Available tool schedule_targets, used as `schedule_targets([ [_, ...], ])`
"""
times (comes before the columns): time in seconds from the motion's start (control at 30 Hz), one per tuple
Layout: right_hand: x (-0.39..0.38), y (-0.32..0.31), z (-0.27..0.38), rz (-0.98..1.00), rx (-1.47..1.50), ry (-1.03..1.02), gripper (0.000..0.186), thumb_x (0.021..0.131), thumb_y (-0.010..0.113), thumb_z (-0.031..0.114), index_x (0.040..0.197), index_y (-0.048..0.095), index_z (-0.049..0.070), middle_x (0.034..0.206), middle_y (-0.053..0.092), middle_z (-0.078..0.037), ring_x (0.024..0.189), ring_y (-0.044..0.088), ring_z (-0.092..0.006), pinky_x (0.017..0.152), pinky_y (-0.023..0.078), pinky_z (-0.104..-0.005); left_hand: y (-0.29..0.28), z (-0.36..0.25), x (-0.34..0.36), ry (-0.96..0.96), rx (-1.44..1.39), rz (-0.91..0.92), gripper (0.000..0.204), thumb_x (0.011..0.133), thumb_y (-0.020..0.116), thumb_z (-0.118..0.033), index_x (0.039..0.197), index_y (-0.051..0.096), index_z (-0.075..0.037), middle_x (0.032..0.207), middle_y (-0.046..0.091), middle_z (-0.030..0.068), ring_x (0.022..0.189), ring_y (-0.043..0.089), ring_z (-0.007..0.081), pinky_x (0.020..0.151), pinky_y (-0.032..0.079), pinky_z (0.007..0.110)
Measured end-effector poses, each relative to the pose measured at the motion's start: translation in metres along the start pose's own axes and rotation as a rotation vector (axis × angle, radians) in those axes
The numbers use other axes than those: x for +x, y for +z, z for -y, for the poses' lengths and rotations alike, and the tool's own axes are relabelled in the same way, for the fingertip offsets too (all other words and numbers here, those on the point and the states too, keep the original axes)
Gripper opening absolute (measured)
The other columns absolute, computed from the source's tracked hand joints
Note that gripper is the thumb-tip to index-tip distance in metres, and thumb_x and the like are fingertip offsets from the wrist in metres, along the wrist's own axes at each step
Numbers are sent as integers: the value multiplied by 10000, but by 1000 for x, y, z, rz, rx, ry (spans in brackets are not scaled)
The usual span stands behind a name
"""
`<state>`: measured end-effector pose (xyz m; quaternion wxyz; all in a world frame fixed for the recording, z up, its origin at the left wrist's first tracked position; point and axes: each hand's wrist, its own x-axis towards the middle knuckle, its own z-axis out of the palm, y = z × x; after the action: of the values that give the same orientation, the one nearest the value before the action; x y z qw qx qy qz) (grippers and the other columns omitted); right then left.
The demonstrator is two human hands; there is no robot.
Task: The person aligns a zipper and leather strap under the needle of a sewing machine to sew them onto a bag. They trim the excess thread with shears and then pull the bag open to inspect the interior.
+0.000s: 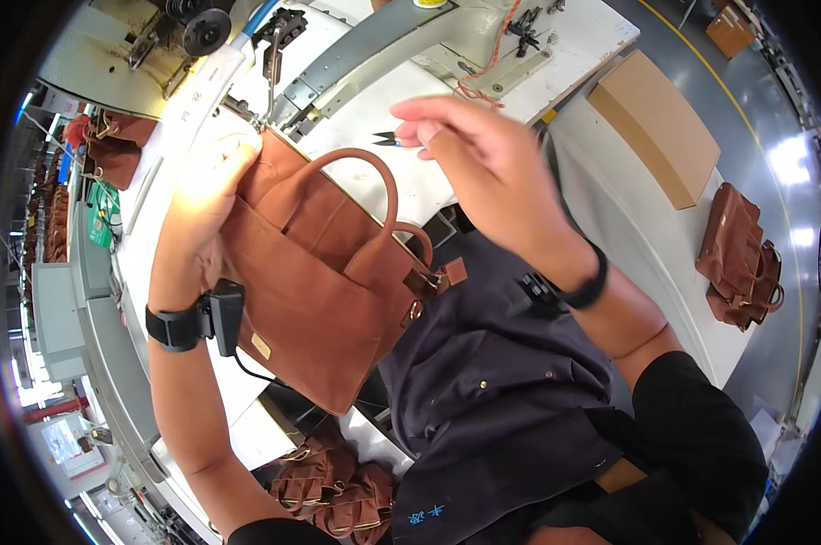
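A brown handbag (292,300) with looped handles hangs tilted across the machine bed and toward my lap. Its upper edge lies under the sewing machine's presser foot (261,120). My left hand (212,177) grips the bag's left top edge close beside the foot, brightly lit by the lamp. Raised above the white table, my right hand (483,168) has its index finger stretched out and is slightly blurred. Dark-tipped thread snips with a bit of blue (387,139) show at its fingertips; the rest is behind the hand, and I cannot tell whether they touch.
The grey sewing machine arm (347,64) spans the top, with orange thread (492,64) beside it. At right, a cardboard piece (660,127) and another brown bag (737,259) lie on a white surface. More brown bags (338,490) are piled below left of my apron.
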<state>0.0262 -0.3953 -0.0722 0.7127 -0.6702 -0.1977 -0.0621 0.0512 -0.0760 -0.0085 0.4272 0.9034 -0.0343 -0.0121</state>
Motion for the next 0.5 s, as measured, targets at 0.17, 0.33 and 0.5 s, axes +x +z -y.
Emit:
schedule_targets([
  [0.17,8,18,-66,349,442,516,299,1074,564,41,1334,691,-36,1265,745,-123,1178,689,-187,998,560,-301,16,-8,-9,95,48,-45,222,1026,667,-151,1075,719,60,1062,720,81,1003,648,190,943,493,293],
  [0.33,23,29,-72,458,770,466,336,1073,621,83,1387,644,-36,1321,711,-141,1227,683,-209,1036,552,-301,11,-11,-10,-27,-109,-83,190,1013,684,-139,1047,722,44,1069,711,76,997,635,179,949,489,303],
  [0.5,38,73,-68,422,749,388,302,1083,653,153,1332,639,-19,1205,706,-62,1102,665,-111,977,541,-277,-1,-2,-15,-224,-325,-43,165,1038,678,-132,1131,726,-4,1076,726,25,1008,643,110,925,500,268],
])
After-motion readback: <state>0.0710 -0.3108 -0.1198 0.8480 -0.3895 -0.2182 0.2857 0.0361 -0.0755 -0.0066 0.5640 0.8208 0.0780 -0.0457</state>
